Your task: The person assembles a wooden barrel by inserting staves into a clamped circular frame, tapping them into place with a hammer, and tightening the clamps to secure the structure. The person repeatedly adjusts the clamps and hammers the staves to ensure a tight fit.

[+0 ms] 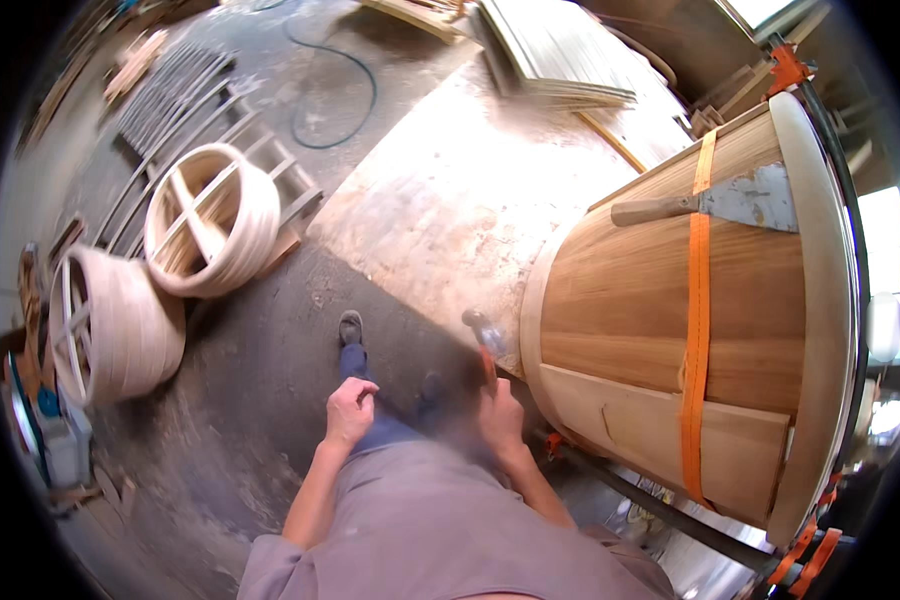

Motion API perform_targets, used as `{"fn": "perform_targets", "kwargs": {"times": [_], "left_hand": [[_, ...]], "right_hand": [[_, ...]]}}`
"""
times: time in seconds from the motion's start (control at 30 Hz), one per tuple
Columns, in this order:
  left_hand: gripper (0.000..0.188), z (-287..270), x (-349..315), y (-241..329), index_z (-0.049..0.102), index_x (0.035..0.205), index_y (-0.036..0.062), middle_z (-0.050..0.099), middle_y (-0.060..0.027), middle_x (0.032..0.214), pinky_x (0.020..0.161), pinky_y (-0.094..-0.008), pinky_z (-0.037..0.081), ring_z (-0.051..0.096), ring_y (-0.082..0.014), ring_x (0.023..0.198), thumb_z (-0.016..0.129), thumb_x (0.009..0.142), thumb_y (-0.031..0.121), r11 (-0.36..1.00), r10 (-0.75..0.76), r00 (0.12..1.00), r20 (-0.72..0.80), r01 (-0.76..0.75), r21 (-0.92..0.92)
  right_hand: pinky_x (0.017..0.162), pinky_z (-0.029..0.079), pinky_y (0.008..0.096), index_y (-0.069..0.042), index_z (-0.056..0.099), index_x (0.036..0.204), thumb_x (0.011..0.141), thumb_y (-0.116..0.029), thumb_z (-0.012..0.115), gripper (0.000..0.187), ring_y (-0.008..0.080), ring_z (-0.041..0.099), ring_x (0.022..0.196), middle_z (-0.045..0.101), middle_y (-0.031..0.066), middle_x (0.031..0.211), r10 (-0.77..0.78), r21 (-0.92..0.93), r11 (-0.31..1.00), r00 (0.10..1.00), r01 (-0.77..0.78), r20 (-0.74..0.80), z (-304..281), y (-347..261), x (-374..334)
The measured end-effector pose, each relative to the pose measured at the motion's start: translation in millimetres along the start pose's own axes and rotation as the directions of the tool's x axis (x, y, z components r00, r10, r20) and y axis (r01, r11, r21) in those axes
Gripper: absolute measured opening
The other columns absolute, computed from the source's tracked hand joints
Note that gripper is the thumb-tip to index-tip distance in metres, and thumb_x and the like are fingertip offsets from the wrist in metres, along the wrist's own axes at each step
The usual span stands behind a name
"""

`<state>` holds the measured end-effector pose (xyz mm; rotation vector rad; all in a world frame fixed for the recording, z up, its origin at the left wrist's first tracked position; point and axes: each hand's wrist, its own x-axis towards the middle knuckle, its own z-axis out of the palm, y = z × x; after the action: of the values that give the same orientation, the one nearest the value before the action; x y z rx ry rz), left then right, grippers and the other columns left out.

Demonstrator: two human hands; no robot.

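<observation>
My right hand [501,415] is wrapped round a hammer [489,368], its orange-red handle upright and its metal head by the edge of the pale worktable [420,200]. My left hand [351,412] is closed in a pinch in front of my body; whatever it may hold is too small to make out. To the right of the hammer stands a large curved wooden piece [670,300] built of boards between pale curved end rims. An orange strap [698,330] runs across its boards. On its upper part lies a broad scraper [755,200] with a wooden handle, crossing the strap.
Black bar clamps with orange jaws [790,68] grip the curved piece along its far right and lower edges. Flat boards [560,50] are stacked at the back of the table. Ring-shaped wooden frames [215,220] stand at left beside a slatted rack. A green hose [370,95] curls across the floor.
</observation>
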<state>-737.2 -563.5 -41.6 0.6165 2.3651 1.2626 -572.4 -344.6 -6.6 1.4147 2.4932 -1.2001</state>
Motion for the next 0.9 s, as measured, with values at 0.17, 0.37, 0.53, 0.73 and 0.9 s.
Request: {"fn": "perform_targets", "kwargs": {"times": [0.17,0.37,0.53,0.73,0.9], "left_hand": [[0.014,-19.3,100.2,-1.4,0.069,0.09,0.0077,0.068,-0.0123,0.092,0.073,-0.0411,0.054,0.067,-0.0325,0.085,0.058,0.081,0.006,0.981,0.19,0.962,0.198,-0.192,-0.006],[0.015,-64.2,223.4,-13.5,0.068,0.087,0.007,0.067,-0.0142,0.09,0.075,-0.0426,0.053,0.065,-0.0344,0.086,0.055,0.08,0.007,0.979,0.2,0.957,0.208,-0.19,-0.069],[0.016,-81.1,252.1,-68.2,0.069,0.089,0.007,0.068,-0.0143,0.091,0.076,-0.0432,0.053,0.066,-0.035,0.087,0.056,0.079,0.01,0.997,0.071,0.98,0.184,-0.072,0.001],[0.017,-102.5,230.8,-127.7,0.073,0.091,0.0076,0.072,-0.0101,0.084,0.071,-0.0338,0.055,0.07,-0.0216,0.076,0.063,0.078,0.01,0.988,-0.151,0.976,0.158,0.145,0.045],[0.015,-125.3,197.4,-207.6,0.075,0.086,0.0094,0.073,-0.0081,0.076,0.067,-0.032,0.055,0.07,-0.0186,0.071,0.068,0.074,0.015,0.918,-0.365,0.921,0.137,0.332,0.215]], "right_hand": [[0.075,0.047,0.0595,-0.002,0.045,0.115,0.097,-0.026,0.052,0.031,0.0534,0.061,0.091,0.064,0.0341,0.092,0.297,-0.26,0.927,0.953,-0.271,0.063,9.9,-34.0,33.4],[0.076,0.046,0.0519,0.005,0.049,0.109,0.095,-0.013,0.057,0.024,0.0495,0.06,0.089,0.061,0.0308,0.093,0.153,-0.116,0.978,0.974,-0.173,-0.166,48.1,-41.6,42.3],[0.075,0.046,0.0526,0.005,0.049,0.106,0.094,-0.012,0.058,0.023,0.0498,0.06,0.087,0.061,0.0304,0.09,0.128,-0.071,0.986,0.952,-0.153,-0.28,79.9,-33.1,27.7],[0.07,0.046,0.0531,0.004,0.049,0.1,0.094,-0.012,0.058,0.02,0.0497,0.061,0.081,0.061,0.0292,0.082,0.302,-0.001,0.948,0.905,-0.317,-0.299,87.4,-37.8,15.5],[0.069,0.046,0.0553,0.002,0.048,0.1,0.093,-0.013,0.058,0.019,0.0497,0.061,0.082,0.062,0.0285,0.081,0.257,0.051,0.965,0.899,-0.256,-0.355,106.1,-23.7,17.9]]}}
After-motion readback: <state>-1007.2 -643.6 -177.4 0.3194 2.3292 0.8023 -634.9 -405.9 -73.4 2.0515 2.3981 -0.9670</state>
